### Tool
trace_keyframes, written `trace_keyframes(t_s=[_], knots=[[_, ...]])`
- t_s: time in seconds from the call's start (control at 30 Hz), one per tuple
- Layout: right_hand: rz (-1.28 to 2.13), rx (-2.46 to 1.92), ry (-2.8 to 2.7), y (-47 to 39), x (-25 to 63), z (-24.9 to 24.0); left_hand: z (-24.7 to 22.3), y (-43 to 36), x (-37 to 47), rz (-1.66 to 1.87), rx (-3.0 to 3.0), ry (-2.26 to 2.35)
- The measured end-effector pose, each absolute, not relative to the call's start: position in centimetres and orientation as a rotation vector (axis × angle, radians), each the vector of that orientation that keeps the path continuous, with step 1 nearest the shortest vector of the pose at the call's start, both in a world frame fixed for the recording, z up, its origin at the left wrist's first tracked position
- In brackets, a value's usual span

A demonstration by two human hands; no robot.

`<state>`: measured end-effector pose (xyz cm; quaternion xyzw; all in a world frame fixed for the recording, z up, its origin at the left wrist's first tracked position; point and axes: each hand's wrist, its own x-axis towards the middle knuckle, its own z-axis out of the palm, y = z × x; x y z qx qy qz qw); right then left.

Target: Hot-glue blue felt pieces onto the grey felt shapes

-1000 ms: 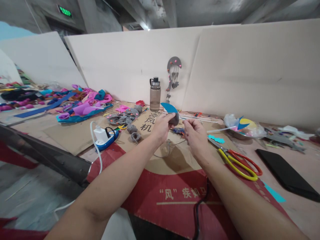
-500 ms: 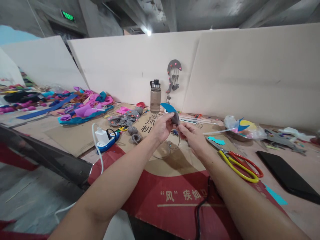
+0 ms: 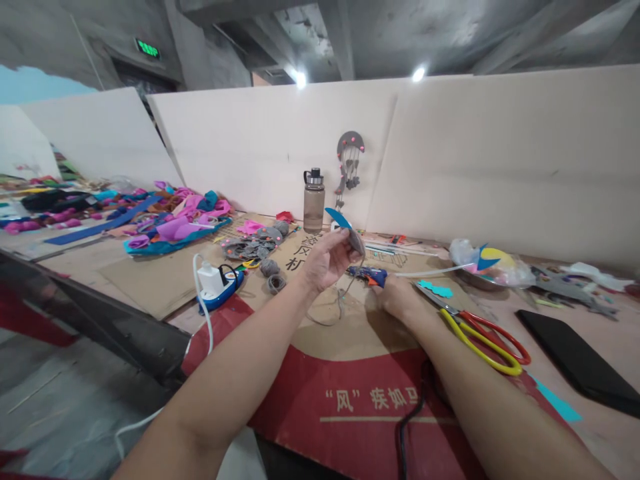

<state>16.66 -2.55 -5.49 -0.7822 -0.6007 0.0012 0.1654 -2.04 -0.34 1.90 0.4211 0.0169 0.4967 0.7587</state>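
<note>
My left hand (image 3: 327, 259) pinches a small grey felt piece (image 3: 355, 245), with a pointed blue felt piece (image 3: 338, 217) sticking up beside it. Grey yarn (image 3: 345, 298) trails down from the grey piece to the cardboard. Low at the right, my right hand (image 3: 396, 298) is closed around the handle of a blue glue gun (image 3: 369, 274) with an orange trigger; its fingers are partly hidden. A long white glue stick (image 3: 434, 272) extends from the back of the gun.
Scissors (image 3: 470, 327) and a black phone (image 3: 575, 360) lie to the right. A bottle (image 3: 313, 203) stands at the back, near a grey moon hanging (image 3: 350, 147). At left are a blue power strip (image 3: 223, 293), yarn balls (image 3: 270, 267) and colourful felt (image 3: 175, 223). A black cable (image 3: 403, 433) crosses the front.
My right hand has let go of the yarn by the grey felt and moved down and right onto the glue gun. My left hand still holds the felt, now turned slightly.
</note>
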Motion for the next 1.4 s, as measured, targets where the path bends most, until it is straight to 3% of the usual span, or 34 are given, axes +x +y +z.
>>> trace_keyframes(t_s=[0.2,0.3,0.47,0.67,1.07,1.4], knots=[[0.244,-2.058,-1.505,-2.6,17.4,-3.5,2.2,-0.6,-3.2,0.930,1.033,-0.108],[0.216,-1.761,-1.265,-2.9,17.3,-1.6,2.2,0.0,-3.9,0.939,1.074,-0.122],[0.534,-1.251,-1.085,-4.8,15.2,1.5,2.2,0.9,-4.8,1.008,1.111,-0.076],[0.678,-0.932,-1.055,-7.0,12.8,3.5,2.2,1.6,-5.5,1.085,1.085,-0.015],[0.431,-1.055,-1.393,-9.6,11.8,4.7,2.0,1.9,-5.7,0.986,1.094,-0.065],[0.274,-1.124,-1.470,-9.2,12.0,3.7,2.1,2.2,-5.8,1.124,1.091,0.012]])
